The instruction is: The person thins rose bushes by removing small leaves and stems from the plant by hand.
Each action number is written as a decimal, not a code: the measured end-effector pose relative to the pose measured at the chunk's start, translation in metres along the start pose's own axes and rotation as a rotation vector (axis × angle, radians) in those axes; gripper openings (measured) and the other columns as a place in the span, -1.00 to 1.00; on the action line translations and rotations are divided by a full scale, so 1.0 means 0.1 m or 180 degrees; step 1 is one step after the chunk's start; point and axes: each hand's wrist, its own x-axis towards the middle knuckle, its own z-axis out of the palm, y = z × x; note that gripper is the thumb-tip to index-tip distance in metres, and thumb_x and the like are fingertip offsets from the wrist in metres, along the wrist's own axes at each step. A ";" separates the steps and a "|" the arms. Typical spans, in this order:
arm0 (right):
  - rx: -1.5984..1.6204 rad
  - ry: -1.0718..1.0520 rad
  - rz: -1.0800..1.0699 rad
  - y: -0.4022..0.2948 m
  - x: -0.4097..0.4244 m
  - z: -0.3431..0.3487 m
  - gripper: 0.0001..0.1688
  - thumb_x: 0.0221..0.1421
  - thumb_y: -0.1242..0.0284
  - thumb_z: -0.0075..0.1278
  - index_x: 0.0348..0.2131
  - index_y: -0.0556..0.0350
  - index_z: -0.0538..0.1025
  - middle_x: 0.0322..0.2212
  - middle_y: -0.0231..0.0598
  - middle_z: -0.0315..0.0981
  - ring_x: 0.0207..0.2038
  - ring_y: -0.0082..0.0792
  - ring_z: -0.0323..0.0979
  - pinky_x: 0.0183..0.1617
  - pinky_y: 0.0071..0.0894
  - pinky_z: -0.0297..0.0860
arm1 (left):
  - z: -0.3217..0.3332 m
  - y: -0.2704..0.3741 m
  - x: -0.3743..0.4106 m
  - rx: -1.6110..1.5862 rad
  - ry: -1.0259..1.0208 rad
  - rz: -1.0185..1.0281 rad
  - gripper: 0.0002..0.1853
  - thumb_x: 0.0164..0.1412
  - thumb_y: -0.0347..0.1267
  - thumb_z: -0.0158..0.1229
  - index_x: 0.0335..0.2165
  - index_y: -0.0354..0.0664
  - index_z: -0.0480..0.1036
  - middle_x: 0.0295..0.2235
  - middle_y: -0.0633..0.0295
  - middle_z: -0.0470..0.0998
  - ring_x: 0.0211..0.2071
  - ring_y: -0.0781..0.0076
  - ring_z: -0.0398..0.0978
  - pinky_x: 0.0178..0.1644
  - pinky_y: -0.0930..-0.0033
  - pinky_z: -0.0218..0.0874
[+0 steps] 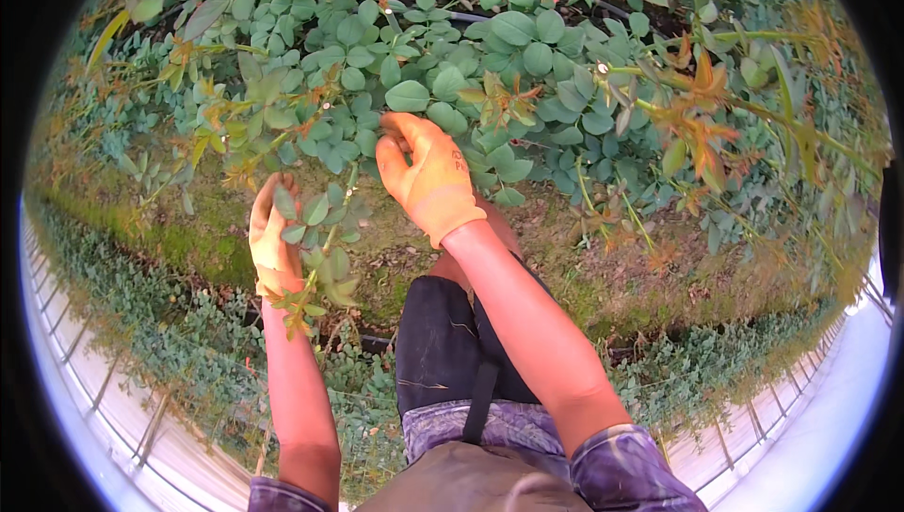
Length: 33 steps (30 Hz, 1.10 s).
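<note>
My left hand [272, 247], in an orange work glove, is beside a drooping leafy stem [337, 222] of a rose-like bush. Leaves cover part of its fingers, so whether it grips anything cannot be seen. Higher up and to the right, my right hand [432, 176] wears a matching glove that bears writing. Its thumb and fingers curl at the edge of the green foliage [408, 96], with a small gap between thumb and forefinger. The fingertips reach in among leaves, and any stem within them is hidden. Reddish young shoots [505, 96] grow just right of that hand.
Long cane-like stems [657, 77] with reddish tips lean in from the right. Pale cut stem ends [602, 68] show among the leaves. Dark irrigation tubing [466, 17] runs behind the bushes. A mossy soil path [212, 243] lies under me, with another plant row [176, 342] behind my legs.
</note>
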 end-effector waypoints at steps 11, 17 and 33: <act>-0.0313 -0.0277 -0.0988 -0.40 0.52 -0.05 -0.36 0.11 0.59 0.06 0.19 -0.10 0.40 -0.19 -0.04 0.46 -0.15 0.12 0.46 -0.09 0.06 0.42 | 0.93 0.58 0.35 0.1480 0.0432 0.0366 -0.45 0.33 -0.22 0.26 0.16 -0.31 0.45 0.05 0.17 0.56 0.06 0.40 0.47 0.19 0.31 0.25; -0.0901 -0.1282 -0.1202 -0.44 0.83 0.00 -0.49 0.05 0.61 0.10 0.03 -0.07 0.54 -0.19 -0.06 0.48 -0.11 0.07 0.47 -0.02 0.04 0.41 | 0.39 0.24 0.51 0.0568 0.0819 0.0228 -0.52 0.40 -0.17 0.16 0.14 -0.24 0.50 0.08 0.17 0.55 0.04 0.38 0.47 0.17 0.31 0.25; -0.0166 -0.0085 -0.0383 -0.38 0.67 0.12 -0.73 0.11 0.57 0.13 -0.15 0.00 0.65 -0.24 -0.20 0.59 -0.18 -0.15 0.54 -0.06 -0.28 0.44 | 0.23 0.05 0.21 -0.0803 0.0402 -0.0205 -0.44 0.35 -0.31 0.13 0.26 -0.19 0.31 0.20 0.13 0.44 0.16 0.28 0.44 0.21 0.28 0.32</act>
